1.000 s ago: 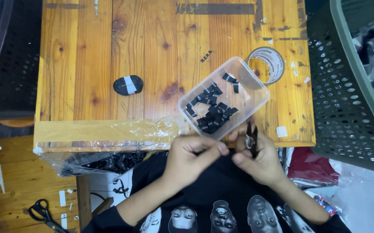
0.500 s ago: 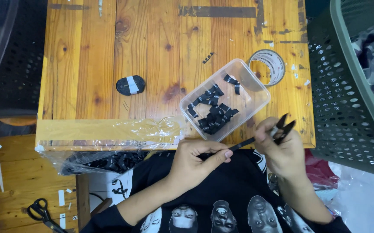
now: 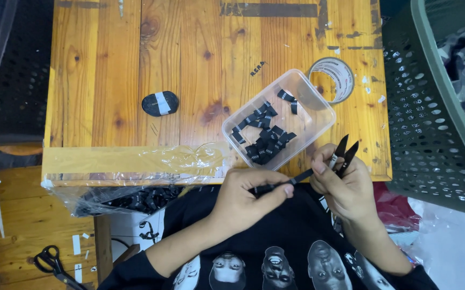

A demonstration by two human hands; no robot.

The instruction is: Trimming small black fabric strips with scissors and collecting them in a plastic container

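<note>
Left hand (image 3: 248, 196): pinched on a black strip (image 3: 281, 185)
Right hand (image 3: 345, 185): clamped on snips (image 3: 342, 153), touching the strip's right end
Tub (image 3: 297, 91): just beyond, on the worktop (image 3: 109, 70)

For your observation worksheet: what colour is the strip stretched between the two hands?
Black; the strip shows best in the head view.

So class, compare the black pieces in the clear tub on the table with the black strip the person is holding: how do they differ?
The black pieces are short, separate and lie heaped loose in the clear tub; the black strip is one long length, stretched between the left hand and right hand. The pieces rest untouched; the strip is pinched at both ends. Both look like the same narrow black ribbon.
</note>
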